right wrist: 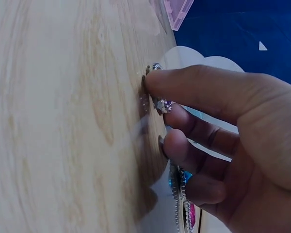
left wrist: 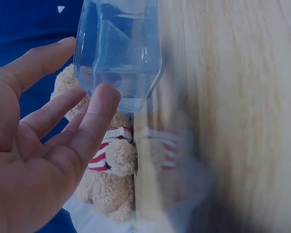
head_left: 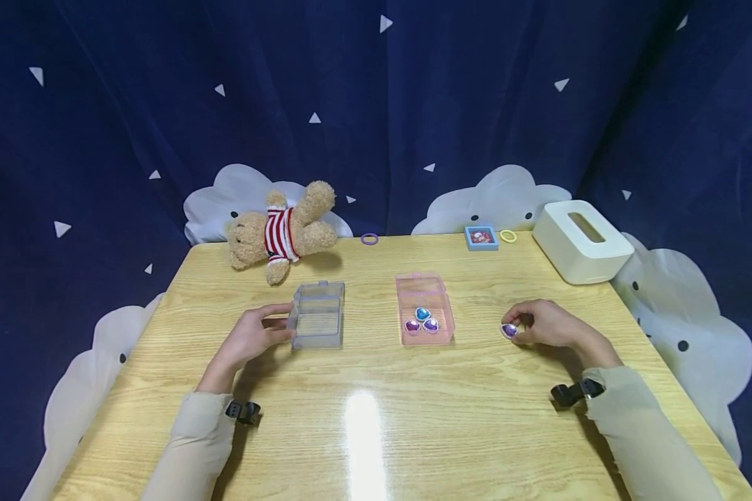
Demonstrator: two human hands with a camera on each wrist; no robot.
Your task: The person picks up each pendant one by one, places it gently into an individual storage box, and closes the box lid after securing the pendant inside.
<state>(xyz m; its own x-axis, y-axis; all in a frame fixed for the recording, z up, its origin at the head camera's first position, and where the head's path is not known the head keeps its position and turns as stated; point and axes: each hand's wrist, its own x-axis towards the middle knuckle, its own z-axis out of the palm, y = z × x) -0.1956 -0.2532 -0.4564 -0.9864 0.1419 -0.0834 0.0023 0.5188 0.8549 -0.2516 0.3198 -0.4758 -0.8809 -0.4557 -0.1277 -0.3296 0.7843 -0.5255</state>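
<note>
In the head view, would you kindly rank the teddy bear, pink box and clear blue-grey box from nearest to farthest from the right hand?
1. Pink box: left of the right hand.
2. Clear blue-grey box: farther left, at the left hand.
3. Teddy bear: back left of the table.

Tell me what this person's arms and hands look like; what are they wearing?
The left sleeve and right sleeve are long and pale beige. Each carries a small, blocky black device near the wrist. Left hand and right hand are gloveless.
</note>
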